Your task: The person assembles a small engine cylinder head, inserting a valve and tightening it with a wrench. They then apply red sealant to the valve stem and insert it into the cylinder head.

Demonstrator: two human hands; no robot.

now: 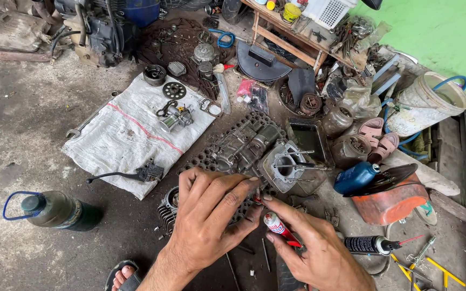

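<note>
Two hands at work over a concrete floor (22, 134), listed by place from the grey cylinder block (287, 170).

Left hand (211, 215): forearm rising from the lower edge, palm down, fingers spread flat just left of and below the block, lying on a perforated dark mat (206, 159); grip wide, enclosing nothing, thumb tip beside a small part (257, 195) pinched there.

Right hand (319, 253): below the block, wrist angled inward; grip closed around a small red-and-white tube (276, 226), nozzle pointing up-left toward the small part.

Blue bottle (356, 177): just right of the block.
White sack (130, 132): well left of the block.
Black spray can (370, 245): lower right of the block.
</note>
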